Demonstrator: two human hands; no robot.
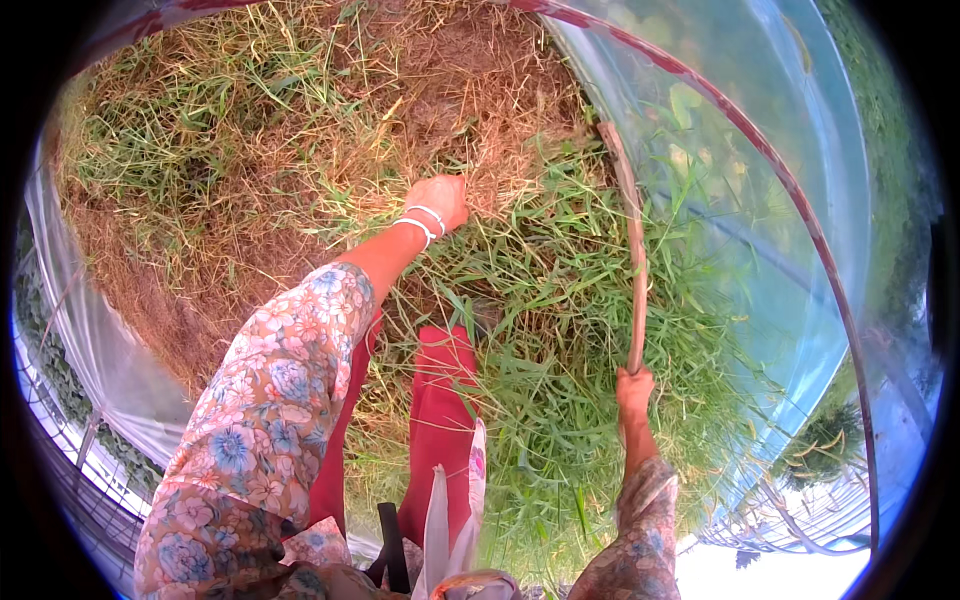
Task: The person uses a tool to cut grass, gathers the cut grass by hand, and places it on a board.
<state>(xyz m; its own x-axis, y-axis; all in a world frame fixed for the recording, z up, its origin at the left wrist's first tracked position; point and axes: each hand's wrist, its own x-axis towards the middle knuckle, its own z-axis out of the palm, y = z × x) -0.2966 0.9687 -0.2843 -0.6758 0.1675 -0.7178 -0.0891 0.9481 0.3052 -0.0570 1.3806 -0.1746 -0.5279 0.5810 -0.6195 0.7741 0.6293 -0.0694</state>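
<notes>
My left hand [439, 202], with two white bands at the wrist, reaches down among the weeds at the middle of the view. Its fingers are curled and partly hidden, so what they hold cannot be told. At the right, my right hand [635, 386] is closed around the near end of a long wooden handle [636, 277]. The handle runs away from me over green grass [570, 300] beside the plastic sheeting, and its far end lies near the sheet's lower edge. Dry, cut-looking straw and brown soil [465, 67] lie beyond my left hand.
Clear plastic sheeting [787, 247] rises on the right, with a reddish curved hoop [795, 187] arching over it. More plastic sheeting [112, 360] borders the left side. My red-trousered legs [442, 405] stand in the grass. Uprooted or flattened green weeds [172, 150] lie at the upper left.
</notes>
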